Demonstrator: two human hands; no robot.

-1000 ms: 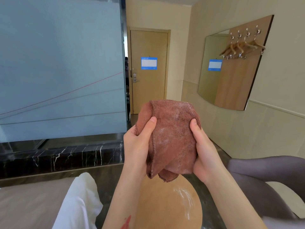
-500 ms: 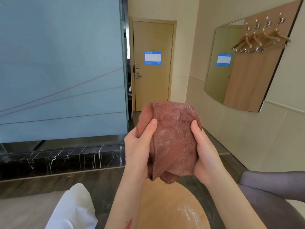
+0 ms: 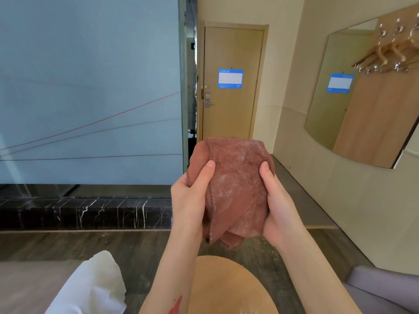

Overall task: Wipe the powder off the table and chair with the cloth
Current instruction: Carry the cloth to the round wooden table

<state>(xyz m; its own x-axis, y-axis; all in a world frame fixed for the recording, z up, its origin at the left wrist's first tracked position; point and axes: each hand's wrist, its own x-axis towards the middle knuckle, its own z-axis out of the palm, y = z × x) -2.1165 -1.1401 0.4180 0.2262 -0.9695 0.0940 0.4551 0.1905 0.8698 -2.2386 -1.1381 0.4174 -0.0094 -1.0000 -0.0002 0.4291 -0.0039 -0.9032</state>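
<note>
A reddish-brown cloth [image 3: 235, 189], bunched and dusted with white powder, hangs in the air in front of me. My left hand [image 3: 190, 198] grips its left side and my right hand [image 3: 276, 205] grips its right side, thumbs on the front. Below the hands lies a round wooden table [image 3: 226, 286], with a trace of white powder at the bottom edge of the view. A grey chair [image 3: 383, 288] shows at the lower right, partly cut off.
White bedding [image 3: 90, 288] lies at the lower left. A frosted glass wall [image 3: 90, 87] with a black marble base [image 3: 86, 214] stands on the left. A closed wooden door [image 3: 231, 82] is straight ahead, and a mirror [image 3: 362, 91] with hangers is on the right wall.
The view has tilted upward, so the table and chair have slid toward the bottom edge. Both hands keep the same grip on the cloth.
</note>
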